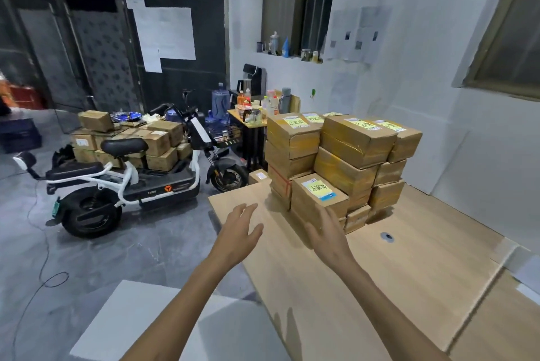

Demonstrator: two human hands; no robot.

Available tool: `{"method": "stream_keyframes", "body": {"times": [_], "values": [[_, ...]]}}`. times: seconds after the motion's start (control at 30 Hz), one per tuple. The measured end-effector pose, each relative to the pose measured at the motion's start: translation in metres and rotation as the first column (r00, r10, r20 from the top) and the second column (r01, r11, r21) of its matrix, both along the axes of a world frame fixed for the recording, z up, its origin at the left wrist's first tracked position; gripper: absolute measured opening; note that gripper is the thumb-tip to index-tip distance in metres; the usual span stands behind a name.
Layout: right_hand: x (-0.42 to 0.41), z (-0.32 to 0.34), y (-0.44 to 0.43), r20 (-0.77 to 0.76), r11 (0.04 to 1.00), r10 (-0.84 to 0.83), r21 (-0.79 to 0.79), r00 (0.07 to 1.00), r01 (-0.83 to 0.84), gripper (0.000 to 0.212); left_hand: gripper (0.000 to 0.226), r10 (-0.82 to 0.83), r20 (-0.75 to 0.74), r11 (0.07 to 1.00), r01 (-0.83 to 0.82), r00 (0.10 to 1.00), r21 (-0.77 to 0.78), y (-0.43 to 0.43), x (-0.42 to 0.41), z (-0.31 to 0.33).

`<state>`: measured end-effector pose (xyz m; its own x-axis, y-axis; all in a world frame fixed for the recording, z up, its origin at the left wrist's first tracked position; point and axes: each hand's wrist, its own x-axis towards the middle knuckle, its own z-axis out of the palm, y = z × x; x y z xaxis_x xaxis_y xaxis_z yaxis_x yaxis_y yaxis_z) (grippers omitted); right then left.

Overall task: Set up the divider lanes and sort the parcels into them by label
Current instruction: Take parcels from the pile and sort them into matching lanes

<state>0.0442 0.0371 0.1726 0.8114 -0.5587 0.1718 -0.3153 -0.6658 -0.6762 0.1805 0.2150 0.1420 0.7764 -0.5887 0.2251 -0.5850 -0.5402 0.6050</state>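
A stack of brown cardboard parcels (347, 153) with yellow and white labels stands at the far side of the light wooden table (409, 267). The nearest parcel (315, 200) carries a yellow-and-blue label on top. My left hand (239, 229) hovers open over the table's left corner, fingers spread, holding nothing. My right hand (327, 232) is open just in front of the nearest parcel, fingers reaching toward its front face; whether it touches is unclear. No dividers are visible.
A white-framed electric scooter (131, 176) stands on the grey floor to the left, with more boxes (131, 138) stacked behind it. A small table with bottles (254, 115) sits against the back wall. A white surface (140, 319) lies below left. A cable hole (387, 237) marks the table.
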Motion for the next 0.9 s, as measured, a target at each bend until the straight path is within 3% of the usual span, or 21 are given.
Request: {"method": "stream_keyframes", "body": {"times": [0.3,0.63,0.9], "values": [[0.111,-0.005,-0.042,-0.046,0.992,-0.120,0.033,0.992,0.122,0.058,0.055,-0.081,-0.024,0.996,0.080,0.996,-0.031,-0.041,0.131,0.001],[0.258,0.006,-0.135,0.041,0.963,-0.244,0.130,0.969,0.237,0.058,0.048,-0.193,0.071,0.981,0.193,0.979,-0.002,-0.128,0.280,0.022],[0.317,0.015,-0.163,0.052,0.944,-0.307,0.147,0.950,0.297,0.065,0.049,-0.228,-0.010,0.969,0.226,0.974,-0.100,-0.201,0.368,0.028]]}}
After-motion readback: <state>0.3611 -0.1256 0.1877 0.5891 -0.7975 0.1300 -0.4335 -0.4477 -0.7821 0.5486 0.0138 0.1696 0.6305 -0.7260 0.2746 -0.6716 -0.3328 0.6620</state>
